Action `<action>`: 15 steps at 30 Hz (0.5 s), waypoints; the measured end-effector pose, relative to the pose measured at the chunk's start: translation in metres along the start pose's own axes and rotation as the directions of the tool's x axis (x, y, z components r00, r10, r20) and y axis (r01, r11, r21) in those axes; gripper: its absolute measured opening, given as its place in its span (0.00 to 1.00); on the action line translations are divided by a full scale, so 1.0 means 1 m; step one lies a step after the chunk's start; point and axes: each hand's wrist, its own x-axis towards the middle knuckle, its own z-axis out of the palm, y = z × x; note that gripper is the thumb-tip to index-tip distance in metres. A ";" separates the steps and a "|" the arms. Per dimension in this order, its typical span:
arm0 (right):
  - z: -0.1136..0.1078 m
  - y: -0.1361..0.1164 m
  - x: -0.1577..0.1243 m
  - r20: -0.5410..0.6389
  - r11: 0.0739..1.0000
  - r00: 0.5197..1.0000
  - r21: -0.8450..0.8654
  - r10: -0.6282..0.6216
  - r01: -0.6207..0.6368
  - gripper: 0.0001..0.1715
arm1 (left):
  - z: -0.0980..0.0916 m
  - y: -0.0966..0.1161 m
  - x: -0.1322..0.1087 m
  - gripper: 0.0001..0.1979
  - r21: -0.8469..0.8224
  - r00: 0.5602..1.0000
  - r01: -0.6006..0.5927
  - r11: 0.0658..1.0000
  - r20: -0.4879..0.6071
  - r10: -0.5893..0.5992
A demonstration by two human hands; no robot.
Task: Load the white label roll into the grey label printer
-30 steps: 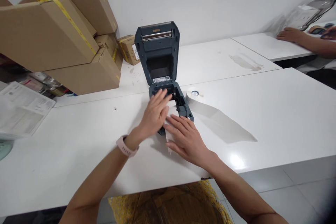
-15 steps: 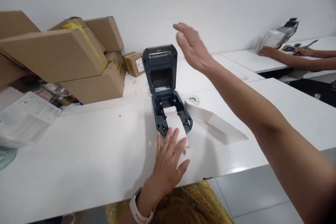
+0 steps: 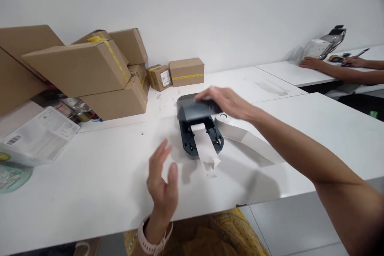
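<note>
A dark label printer (image 3: 186, 138) sits on the white table, its lid (image 3: 192, 108) tilted partway down and smeared by motion. My right hand (image 3: 226, 102) rests on the lid's top right, fingers stretched over it; the thumb is hidden. Out of the printer's front runs a white label strip (image 3: 205, 146), its torn end on the table. My left hand (image 3: 162, 182) is raised left of the strip, empty, with fingers apart. Right of the printer lies a label roll (image 3: 223, 116), partly covered by my right hand, with a loose strip (image 3: 252, 142) trailing from it.
Cardboard boxes (image 3: 81, 68) are stacked at the left, with a small box (image 3: 159, 77) and a longer box (image 3: 187, 73) by the wall. A white printed package (image 3: 45, 136) stands at the left. Another person's hand (image 3: 354, 62) holds a pen at the far right.
The printer lid has swung from upright to partly lowered, with my right hand coming down onto it. My left hand has left the label strip and moved left. The longer box is now visible.
</note>
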 end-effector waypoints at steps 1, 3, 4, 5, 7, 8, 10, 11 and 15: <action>0.007 0.000 -0.014 0.074 0.999 0.997 -0.032 -0.032 0.035 0.49 | 0.003 -0.001 0.009 0.19 -0.029 0.994 0.019 0.999 -0.107 -0.022; 0.021 0.006 -0.033 0.212 0.989 0.974 -0.109 -0.079 0.104 0.45 | 0.012 -0.002 0.026 0.19 -0.057 0.971 -0.001 0.998 -0.239 -0.013; 0.029 0.010 -0.037 0.266 0.980 0.960 -0.151 -0.082 0.126 0.42 | 0.018 -0.003 0.034 0.20 -0.056 0.967 -0.028 0.998 -0.254 0.013; 0.035 0.014 -0.039 0.306 0.971 0.949 -0.196 -0.076 0.140 0.38 | 0.024 -0.003 0.042 0.21 -0.042 0.970 -0.064 0.997 -0.235 0.052; 0.047 0.022 -0.035 0.339 0.942 0.937 -0.283 -0.080 0.182 0.33 | 0.037 -0.001 0.059 0.24 0.019 0.978 -0.163 0.986 -0.126 0.164; 0.051 0.025 -0.031 0.344 0.920 0.933 -0.322 -0.103 0.221 0.32 | 0.043 0.000 0.068 0.25 0.061 0.973 -0.222 0.973 -0.044 0.225; 0.059 0.027 -0.022 0.363 0.866 0.912 -0.375 -0.191 0.331 0.32 | 0.057 0.002 0.084 0.28 0.123 0.930 -0.358 0.926 0.135 0.341; 0.062 0.027 -0.019 0.385 0.838 0.892 -0.384 -0.236 0.387 0.33 | 0.063 0.002 0.090 0.29 0.129 0.895 -0.419 0.899 0.227 0.385; 0.070 0.024 -0.022 0.453 0.803 0.836 -0.347 -0.309 0.484 0.35 | 0.083 -0.004 0.104 0.32 0.050 0.717 -0.580 0.813 0.505 0.480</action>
